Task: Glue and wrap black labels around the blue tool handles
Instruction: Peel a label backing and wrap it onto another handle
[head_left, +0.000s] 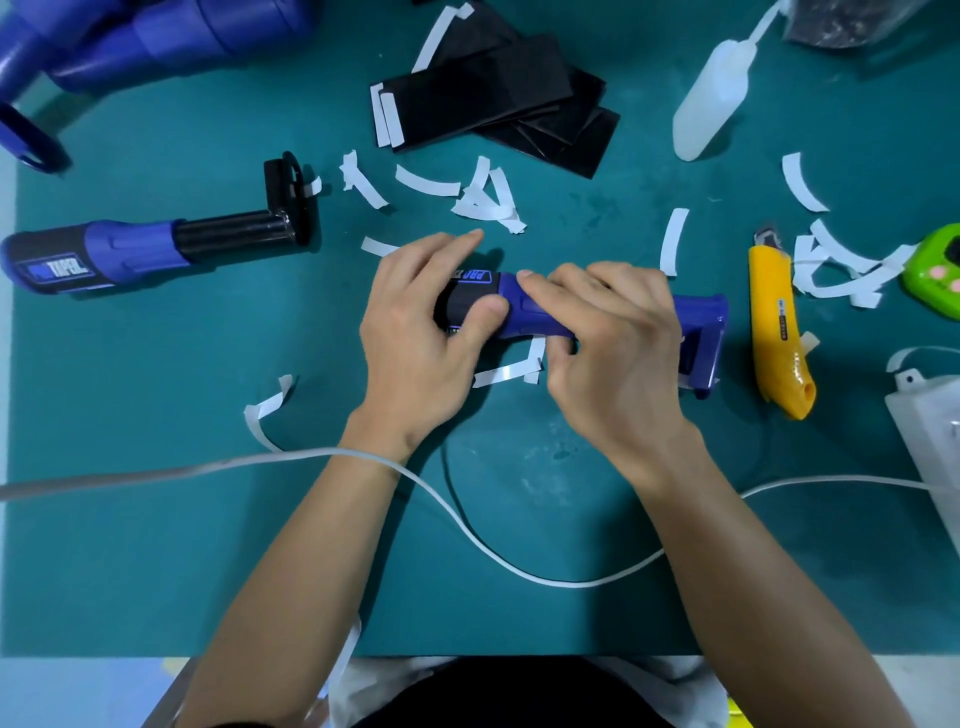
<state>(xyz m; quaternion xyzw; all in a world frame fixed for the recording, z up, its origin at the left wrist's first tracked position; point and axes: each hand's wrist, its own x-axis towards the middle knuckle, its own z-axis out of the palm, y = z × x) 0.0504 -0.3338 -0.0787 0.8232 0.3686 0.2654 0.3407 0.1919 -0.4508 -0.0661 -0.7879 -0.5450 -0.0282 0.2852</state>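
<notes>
A blue tool handle (698, 322) lies across the middle of the green mat, with a black label (470, 291) wrapped round its left end. My left hand (415, 332) grips that labelled end, thumb pressed on the label. My right hand (613, 343) curls round the blue middle of the handle. A stack of black labels (483, 98) with white backing tabs lies at the back. A white glue bottle (711, 98) lies on its side at the back right. A second handle (130, 254), labelled and with a black shaft, lies at the left.
Several white backing strips (485, 202) litter the mat. A yellow utility knife (779, 332) and a green object (940, 270) lie at the right, a white box (930, 431) at the right edge. More blue handles (130, 41) are piled at the back left. A white cable (467, 530) crosses the front.
</notes>
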